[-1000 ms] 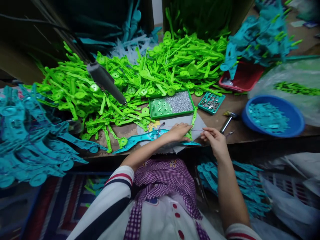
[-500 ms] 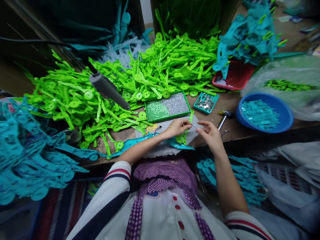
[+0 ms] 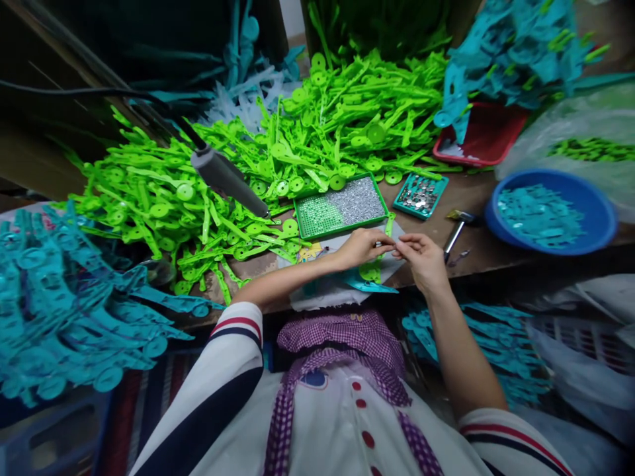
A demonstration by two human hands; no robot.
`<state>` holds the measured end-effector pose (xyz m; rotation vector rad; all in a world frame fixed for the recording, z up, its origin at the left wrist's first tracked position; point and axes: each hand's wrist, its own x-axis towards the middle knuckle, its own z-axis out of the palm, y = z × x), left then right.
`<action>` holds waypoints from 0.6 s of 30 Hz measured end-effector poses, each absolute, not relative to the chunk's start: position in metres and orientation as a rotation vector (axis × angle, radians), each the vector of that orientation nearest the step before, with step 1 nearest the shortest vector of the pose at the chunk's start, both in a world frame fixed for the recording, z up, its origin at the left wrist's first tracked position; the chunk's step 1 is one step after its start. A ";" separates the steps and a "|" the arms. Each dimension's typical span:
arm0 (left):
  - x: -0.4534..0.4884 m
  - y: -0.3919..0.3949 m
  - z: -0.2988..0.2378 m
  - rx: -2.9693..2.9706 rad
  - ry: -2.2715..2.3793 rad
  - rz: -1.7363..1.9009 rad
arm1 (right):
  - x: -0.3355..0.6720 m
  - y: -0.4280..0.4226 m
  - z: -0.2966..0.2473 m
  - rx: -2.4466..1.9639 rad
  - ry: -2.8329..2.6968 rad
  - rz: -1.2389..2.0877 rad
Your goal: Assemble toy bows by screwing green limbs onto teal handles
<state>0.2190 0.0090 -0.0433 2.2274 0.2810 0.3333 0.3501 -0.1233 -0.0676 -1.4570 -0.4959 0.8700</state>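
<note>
My left hand (image 3: 364, 246) and my right hand (image 3: 423, 256) meet above the bench's front edge, thumb and fingertips pinched on each. What lies between the fingertips is too small to make out. Below them a bright green plastic part (image 3: 370, 271) and the tip of a teal plastic part (image 3: 373, 286) rest on a whitish cloth (image 3: 317, 299). Just beyond my hands stands a green tray (image 3: 299, 223) of small silvery pieces. To its right sits a smaller teal tray (image 3: 421, 215) with metal discs.
A grey powered screwdriver (image 3: 231, 182) hangs at an angle before a big heap of green parts (image 3: 322, 119). Teal parts (image 3: 94, 304) are piled at left. On the right are a hammer (image 3: 454, 239), a blue bowl (image 3: 608, 221) of teal pieces and a red tray (image 3: 501, 135).
My hands have come together; a small gap with a thin strand showed between them before. The whole view has shifted slightly, and my left forearm now covers more of the teal part.
</note>
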 end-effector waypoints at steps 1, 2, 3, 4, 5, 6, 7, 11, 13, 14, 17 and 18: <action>0.219 0.010 -0.044 2.258 0.248 0.356 | 0.350 -0.123 -0.067 -1.462 -0.502 0.868; 0.219 0.012 -0.045 2.284 0.221 0.379 | 0.351 -0.123 -0.067 -1.471 -0.510 0.873; 0.219 0.014 -0.046 2.306 0.197 0.397 | 0.351 -0.124 -0.067 -1.484 -0.520 0.884; 0.219 0.015 -0.047 2.322 0.177 0.407 | 0.351 -0.125 -0.067 -1.499 -0.531 0.902; 0.218 0.016 -0.047 2.335 0.164 0.413 | 0.352 -0.125 -0.067 -1.514 -0.540 0.922; 0.218 0.017 -0.047 2.345 0.155 0.416 | 0.352 -0.126 -0.067 -1.528 -0.547 0.942; 0.217 0.017 -0.048 2.350 0.151 0.419 | 0.352 -0.126 -0.067 -1.537 -0.547 0.959; 0.217 0.019 -0.052 2.339 0.164 0.441 | 0.350 -0.124 -0.069 -1.533 -0.492 0.978; 0.217 0.020 -0.055 2.336 0.174 0.451 | 0.349 -0.123 -0.070 -1.539 -0.468 0.977; 0.218 0.020 -0.056 2.336 0.173 0.454 | 0.348 -0.122 -0.070 -1.547 -0.462 0.977; 0.217 0.020 -0.058 2.347 0.147 0.437 | 0.347 -0.122 -0.069 -1.568 -0.465 0.972; 0.217 0.019 -0.058 2.354 0.137 0.423 | 0.347 -0.123 -0.069 -1.571 -0.472 0.969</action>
